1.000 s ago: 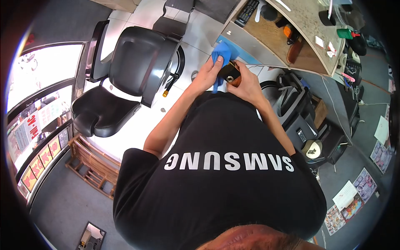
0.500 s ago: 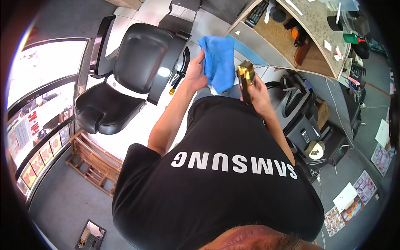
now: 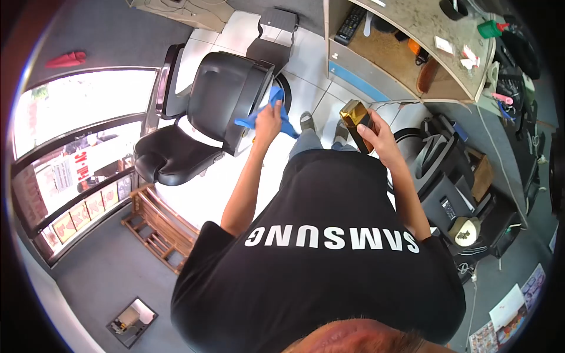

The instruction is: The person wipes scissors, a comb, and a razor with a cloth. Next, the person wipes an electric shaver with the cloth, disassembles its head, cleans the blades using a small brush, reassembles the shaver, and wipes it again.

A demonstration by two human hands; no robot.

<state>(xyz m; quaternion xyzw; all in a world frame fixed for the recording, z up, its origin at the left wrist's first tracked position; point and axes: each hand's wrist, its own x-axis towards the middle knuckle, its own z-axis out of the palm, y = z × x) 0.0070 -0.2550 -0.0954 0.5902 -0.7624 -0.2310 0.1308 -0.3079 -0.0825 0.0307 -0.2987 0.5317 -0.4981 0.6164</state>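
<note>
Blue cloth nearer black chair

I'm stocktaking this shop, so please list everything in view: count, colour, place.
cloth: 1, blue, in left hand
handheld device: 1, gold and black, in right hand
padded chair: 1, black, centre-left
bench: 1, brown, lower left
window: 1, dark-framed, left
mirror: 1, dark-framed, bottom left
crumpled item: 1, red, upper left
cabinet: 1, wood and grey, upper right
remote control: 1, black, on cabinet shelf
bottle: 1, green and red, cabinet's edge
other items: uncounted, mixed, around edges
shirt: 1, black, worn
shoes: 2, greyish, ahead
hands: 2, bare, on cloth and device
</note>
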